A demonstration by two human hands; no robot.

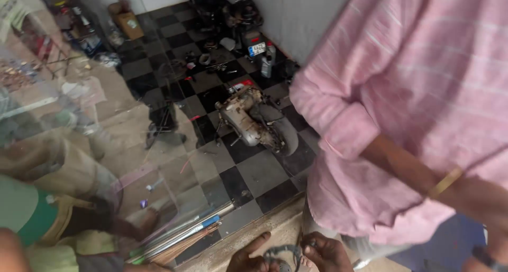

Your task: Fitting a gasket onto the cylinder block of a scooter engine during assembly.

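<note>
Far left, around 9 o'clock, it's mostly glare off a glass pane, with someone in a green top (24, 211) reflected or crouched low. Hard to tell which. Next to that, at about 7 o'clock, a bundle of rods (180, 240) lies along the edge of the checkered floor (254, 174).

Middle of the floor sits an engine block (251, 121), with bottles and loose parts scattered up toward 12 o'clock.

Down at 6 o'clock are the wearer's own hands. The left hand (248, 259) is half closed, thumb sticking out, pinching one side of a gasket (286, 253). The right hand (325, 253) is curled on the other side of it. So the gasket is held between both hands, right at the bottom edge, over a dusty ledge (275, 229).

I'd guess that gasket is thin, light and floppy, easy to crease or tear, so it's best held by the rim at two spots like this.

From 3 o'clock, another person in a pink shirt (418, 92) fills the right side.
</note>
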